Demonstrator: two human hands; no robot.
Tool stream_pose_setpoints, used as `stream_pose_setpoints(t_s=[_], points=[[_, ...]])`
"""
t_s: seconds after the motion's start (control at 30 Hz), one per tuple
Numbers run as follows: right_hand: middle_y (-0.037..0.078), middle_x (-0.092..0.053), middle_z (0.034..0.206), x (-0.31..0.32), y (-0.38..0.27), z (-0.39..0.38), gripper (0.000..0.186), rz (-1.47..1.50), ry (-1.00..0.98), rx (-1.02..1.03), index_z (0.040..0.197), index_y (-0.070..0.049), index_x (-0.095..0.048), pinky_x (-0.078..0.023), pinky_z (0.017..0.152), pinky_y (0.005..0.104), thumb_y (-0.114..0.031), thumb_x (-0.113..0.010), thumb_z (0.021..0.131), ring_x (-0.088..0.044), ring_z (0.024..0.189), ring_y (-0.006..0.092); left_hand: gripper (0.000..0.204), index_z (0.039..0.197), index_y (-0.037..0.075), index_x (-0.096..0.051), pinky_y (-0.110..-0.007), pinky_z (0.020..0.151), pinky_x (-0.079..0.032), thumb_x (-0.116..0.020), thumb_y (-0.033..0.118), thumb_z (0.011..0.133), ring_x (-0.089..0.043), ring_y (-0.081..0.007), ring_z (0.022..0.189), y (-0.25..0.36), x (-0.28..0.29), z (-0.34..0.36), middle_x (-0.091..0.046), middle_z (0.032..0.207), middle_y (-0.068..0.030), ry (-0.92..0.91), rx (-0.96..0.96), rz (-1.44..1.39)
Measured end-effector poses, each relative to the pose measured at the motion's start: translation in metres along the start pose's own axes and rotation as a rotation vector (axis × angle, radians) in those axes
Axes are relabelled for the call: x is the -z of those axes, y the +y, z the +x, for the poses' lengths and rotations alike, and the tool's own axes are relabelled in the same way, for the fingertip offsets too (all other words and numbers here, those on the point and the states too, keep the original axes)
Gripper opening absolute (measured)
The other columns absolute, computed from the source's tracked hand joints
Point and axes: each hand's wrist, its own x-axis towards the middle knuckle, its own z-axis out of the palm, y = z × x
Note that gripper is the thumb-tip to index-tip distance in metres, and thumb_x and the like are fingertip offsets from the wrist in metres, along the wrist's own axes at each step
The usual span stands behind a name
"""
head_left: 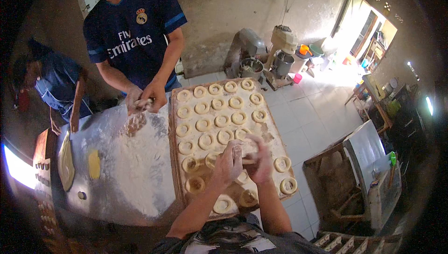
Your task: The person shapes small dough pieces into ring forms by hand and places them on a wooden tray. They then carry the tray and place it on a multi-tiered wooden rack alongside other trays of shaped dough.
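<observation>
My left hand [227, 163] and my right hand [260, 159] meet above the near half of a wooden board [173, 160], both closed around one piece of pale dough [246, 149]. Several ring-shaped dough pieces [219, 120] lie in rows on the board, from its far end down to my arms. Some rings are partly hidden under my hands and forearms.
Across the floured table [135, 170], a person in a dark blue shirt works dough [135, 122] with both hands. A second person stands at far left holding a stick [76, 107]. A yellow block [94, 164] lies on the flour. Two mixers [266, 58] stand by the wall; white tiled floor on the right.
</observation>
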Motion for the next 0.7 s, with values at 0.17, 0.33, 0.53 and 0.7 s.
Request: stream_pose_setpoints(t_s=[0.17, 0.33, 0.53, 0.7], points=[[0.015, -0.049, 0.139, 0.034, -0.011, 0.009, 0.057, -0.734, -0.032, 0.229, 0.147, -0.006, -0.037, -0.043, 0.099, 0.0360, -0.041, -0.044, 0.103, -0.050, 0.121, 0.0235, 0.034, 0.130, 0.005, -0.040, -0.056, 0.078, -0.050, -0.039, 0.028, 0.104, -0.062, -0.0520, 0.093, -0.001, -0.031, 0.014, -0.064, 0.095, -0.0337, -0.139, -0.034, -0.059], [0.019, -0.050, 0.132, 0.046, -0.021, 0.033, 0.072, -0.915, 0.430, 0.207, 0.147, -0.005, -0.035, -0.044, 0.098, 0.0397, -0.054, -0.048, 0.097, -0.053, 0.114, 0.0295, 0.055, 0.139, -0.007, -0.031, -0.061, 0.094, -0.042, -0.040, 0.033, 0.102, -0.052, -0.0576, 0.112, -0.003, -0.052, 0.052, -0.045, 0.127, -0.0463, -0.120, 0.065, 0.112], [0.030, -0.051, 0.129, 0.010, -0.039, -0.001, 0.071, -1.626, 0.742, 0.751, 0.145, 0.006, -0.034, -0.040, 0.100, 0.0470, -0.033, -0.062, 0.093, -0.053, 0.117, 0.0369, 0.057, 0.139, -0.003, -0.033, -0.059, 0.102, -0.037, -0.048, 0.035, 0.100, -0.044, -0.0549, 0.123, -0.027, 0.016, 0.042, -0.041, 0.131, -0.0383, 0.002, 0.094, 0.469], [0.021, -0.064, 0.099, -0.090, 0.031, -0.004, 0.030, -1.443, 0.092, 0.505, 0.115, -0.002, -0.059, -0.049, 0.082, 0.0473, -0.022, -0.062, 0.092, -0.064, 0.095, 0.0379, 0.045, 0.128, 0.000, -0.043, -0.055, 0.081, -0.049, -0.058, 0.020, 0.091, -0.060, -0.0483, 0.100, -0.077, 0.120, -0.039, -0.061, 0.103, -0.0345, 0.151, 0.105, 0.234]])
